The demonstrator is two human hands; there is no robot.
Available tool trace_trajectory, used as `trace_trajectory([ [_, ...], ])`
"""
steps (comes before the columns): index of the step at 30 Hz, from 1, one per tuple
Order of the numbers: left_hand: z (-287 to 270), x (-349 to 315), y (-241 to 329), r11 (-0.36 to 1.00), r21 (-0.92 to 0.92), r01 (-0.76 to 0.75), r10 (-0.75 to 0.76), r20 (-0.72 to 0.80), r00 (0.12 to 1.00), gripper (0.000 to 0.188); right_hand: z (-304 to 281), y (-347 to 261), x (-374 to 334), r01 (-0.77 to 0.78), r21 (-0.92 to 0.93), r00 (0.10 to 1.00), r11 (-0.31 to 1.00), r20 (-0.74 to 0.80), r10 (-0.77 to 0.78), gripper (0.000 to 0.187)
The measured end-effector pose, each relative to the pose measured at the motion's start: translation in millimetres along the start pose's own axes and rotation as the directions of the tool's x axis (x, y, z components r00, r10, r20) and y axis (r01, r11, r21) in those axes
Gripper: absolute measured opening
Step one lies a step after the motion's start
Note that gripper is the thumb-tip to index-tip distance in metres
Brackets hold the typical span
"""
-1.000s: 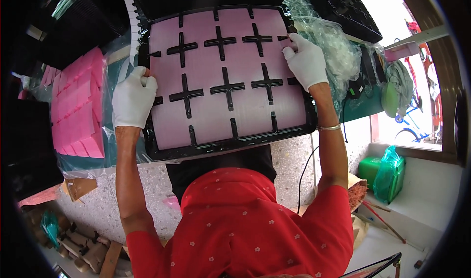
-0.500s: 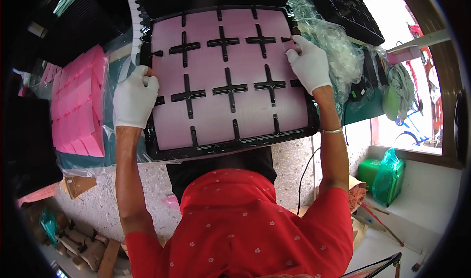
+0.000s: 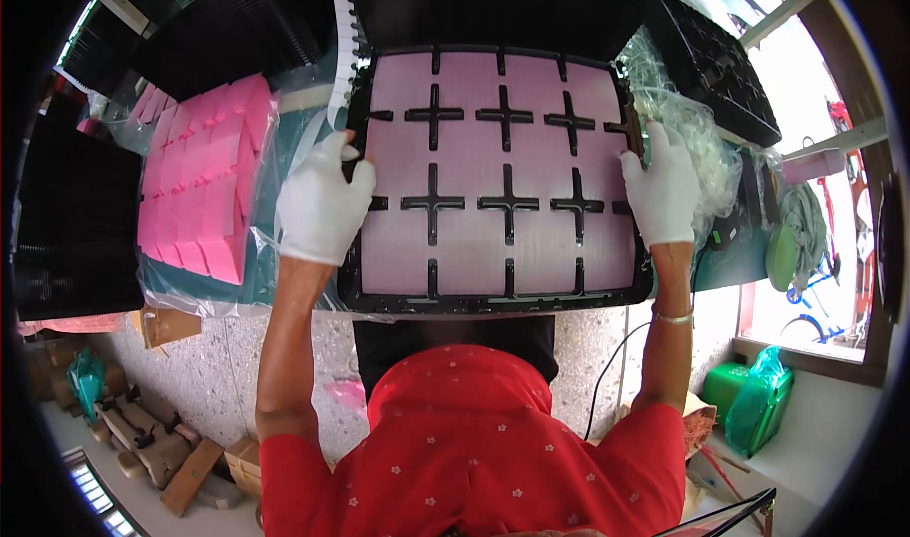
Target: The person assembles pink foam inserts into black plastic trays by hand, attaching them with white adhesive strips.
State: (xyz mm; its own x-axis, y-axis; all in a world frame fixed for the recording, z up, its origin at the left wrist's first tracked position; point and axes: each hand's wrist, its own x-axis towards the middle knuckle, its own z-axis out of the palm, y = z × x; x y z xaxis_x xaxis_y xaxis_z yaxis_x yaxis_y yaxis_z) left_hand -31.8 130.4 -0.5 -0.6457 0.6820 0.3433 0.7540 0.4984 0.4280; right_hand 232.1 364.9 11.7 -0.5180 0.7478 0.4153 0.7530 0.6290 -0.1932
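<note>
In front of me lies a black plastic tray with pink material showing between its black cross-shaped dividers. My left hand, in a white glove with bare fingertips, is at the tray's left rim. Its thumb and forefinger close around that edge, and the other fingers are hidden. Along the opposite rim my right hand, also gloved in white, grips the side with thumb and fingers. The undersides of both grips do not show.
Bundles of bright pink pieces stand on clear plastic at left. A large black panel rises behind the tray. Crumpled clear plastic and another black tray are at right. A green bin sits on the floor.
The whole view has shifted, and the tray appears straighter. My right fingers have moved from over the tray's edge to along its outer side. Both hands stay at opposite rims.
</note>
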Motion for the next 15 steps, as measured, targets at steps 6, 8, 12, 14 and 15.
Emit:
trace_trajectory([
  [6, -22, -19, 8, 0.962, 0.138, -0.234, 0.245, -0.067, 0.967, 0.042, -30, 3, -23, 0.216, -0.017, 0.969, 0.976, -0.12, -0.217, 0.03],
  [8, -21, -27, 20, 0.904, 0.153, -0.4, 0.4, 0.035, 0.916, 0.047, -29, -7, -34, 0.296, 0.047, 0.955, 0.954, -0.033, -0.294, 0.034],
  [12, -8, -31, 30, 0.841, 0.096, -0.532, 0.504, 0.217, 0.836, 0.064, -16, -30, -40, 0.412, 0.014, 0.904, 0.911, 0.118, -0.41, 0.044],
  [14, 5, -33, 23, 0.871, 0.093, -0.482, 0.447, 0.256, 0.857, 0.066, -1, -22, -43, 0.4, 0.02, 0.902, 0.916, 0.166, -0.398, 0.045],
  [15, 10, -32, 17, 0.896, 0.089, -0.435, 0.392, 0.3, 0.87, 0.069, 3, -20, -44, 0.382, 0.026, 0.9, 0.924, 0.217, -0.378, 0.047],
])
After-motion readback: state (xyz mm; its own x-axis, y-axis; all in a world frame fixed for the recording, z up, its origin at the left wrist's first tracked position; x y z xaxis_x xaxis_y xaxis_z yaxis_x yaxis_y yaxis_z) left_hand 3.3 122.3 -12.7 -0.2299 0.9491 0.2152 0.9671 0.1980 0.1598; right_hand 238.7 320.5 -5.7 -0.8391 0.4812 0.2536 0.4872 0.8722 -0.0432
